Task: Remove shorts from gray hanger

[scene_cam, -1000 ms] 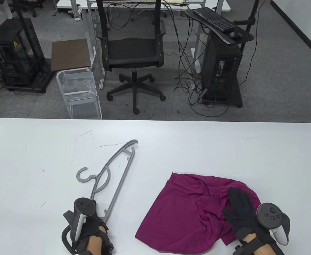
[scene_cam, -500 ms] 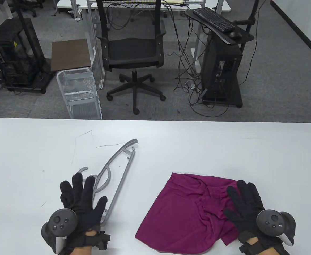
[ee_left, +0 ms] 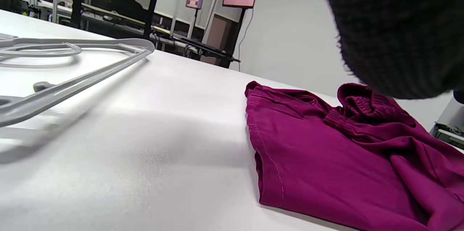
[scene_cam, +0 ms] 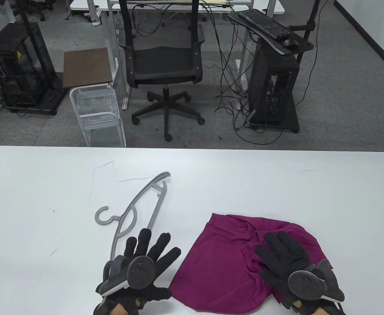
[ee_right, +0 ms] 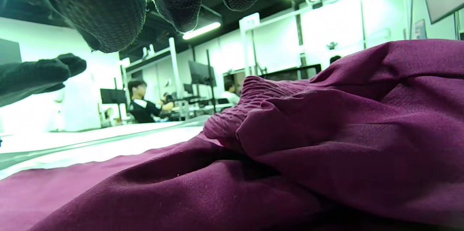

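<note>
Shorts (scene_cam: pixel 241 262) lie crumpled on the table (scene_cam: pixel 277 183), off and apart from the hanger (scene_cam: pixel 139 210) | step looks done: lift your hands straight up so nothing drags | right hand (scene_cam: pixel 285 262) spread flat over the waistband, gripping nothing | left hand (scene_cam: pixel 146 259) splayed, empty, between hanger and shorts.
</note>
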Demonstrator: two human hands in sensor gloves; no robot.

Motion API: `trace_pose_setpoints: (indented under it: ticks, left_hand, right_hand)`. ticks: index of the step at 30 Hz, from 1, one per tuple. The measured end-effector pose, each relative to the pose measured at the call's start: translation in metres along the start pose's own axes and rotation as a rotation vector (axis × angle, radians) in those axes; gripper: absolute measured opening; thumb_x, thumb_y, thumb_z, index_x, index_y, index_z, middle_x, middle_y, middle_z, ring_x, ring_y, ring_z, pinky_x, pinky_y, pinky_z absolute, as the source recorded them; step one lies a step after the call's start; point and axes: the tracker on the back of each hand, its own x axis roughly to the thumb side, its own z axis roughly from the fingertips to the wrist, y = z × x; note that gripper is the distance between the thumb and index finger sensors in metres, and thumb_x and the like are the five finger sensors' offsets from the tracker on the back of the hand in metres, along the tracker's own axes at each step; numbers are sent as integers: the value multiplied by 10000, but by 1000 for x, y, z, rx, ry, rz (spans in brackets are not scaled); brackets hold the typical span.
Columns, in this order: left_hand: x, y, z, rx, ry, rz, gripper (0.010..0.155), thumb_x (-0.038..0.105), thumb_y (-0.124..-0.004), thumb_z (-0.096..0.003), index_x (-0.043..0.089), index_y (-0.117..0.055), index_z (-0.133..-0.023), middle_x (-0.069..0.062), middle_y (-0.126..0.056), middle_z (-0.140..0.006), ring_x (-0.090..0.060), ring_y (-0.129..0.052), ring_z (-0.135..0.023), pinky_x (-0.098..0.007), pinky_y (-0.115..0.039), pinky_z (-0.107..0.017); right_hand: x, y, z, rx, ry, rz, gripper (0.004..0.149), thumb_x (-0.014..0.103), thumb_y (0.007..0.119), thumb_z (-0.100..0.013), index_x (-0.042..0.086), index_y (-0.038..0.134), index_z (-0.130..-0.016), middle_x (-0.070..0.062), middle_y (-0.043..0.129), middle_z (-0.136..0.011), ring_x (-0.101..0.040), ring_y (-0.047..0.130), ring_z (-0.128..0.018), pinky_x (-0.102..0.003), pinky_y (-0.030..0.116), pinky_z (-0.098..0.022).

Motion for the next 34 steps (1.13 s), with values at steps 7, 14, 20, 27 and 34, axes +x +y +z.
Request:
trace_pose_setpoints:
  ticks: [7, 14, 20, 27, 34]
  left_hand:
    - [0, 1, -1, 11, 0, 14, 1016, 654, -905, -177, 640, -348, -1027, 254, -51, -1155, -258, 117, -1027, -615, -49, -759]
    - [-5, 1, -5, 16, 12, 60, 1007, 652, -901, -186, 637, -352, -1031, 257, -40, -1152, -265, 122, -1027, -616, -43, -759]
    - [-12, 4, -2, 33, 30, 92, 1001, 652, -897, -193, 633, -356, -1035, 254, -33, -1151, -271, 119, -1030, -619, -46, -759]
    - [-17, 6, 2, 47, 54, 102, 996, 655, -889, -201, 630, -351, -1038, 252, 7, -1136, -280, 124, -1030, -622, -44, -758]
    - [-23, 6, 5, 51, 85, 152, 979, 648, -885, -213, 621, -370, -1045, 251, 14, -1135, -281, 129, -1032, -621, -37, -758]
  right_hand:
    - [-7, -4, 5, -30, 35, -52, 642, 476, 807, -468, 281, 620, -1051, -123, 444, -1189, -484, 342, -1041, -736, 452, -675]
    - [-11, -1, 6, -11, 48, -97, 639, 473, 803, -472, 274, 624, -1052, -127, 454, -1185, -487, 344, -1039, -737, 451, -675]
    - [-11, -3, 7, -15, 46, -137, 640, 476, 798, -476, 272, 621, -1056, -132, 459, -1186, -488, 347, -1040, -739, 450, -674]
    - [-16, -4, 7, -26, 55, -194, 639, 477, 793, -481, 267, 621, -1059, -134, 468, -1186, -490, 350, -1041, -742, 449, -674]
    - [-17, -6, 8, -34, 49, -238, 641, 478, 790, -484, 262, 620, -1063, -137, 469, -1186, -494, 350, -1041, -744, 448, -673]
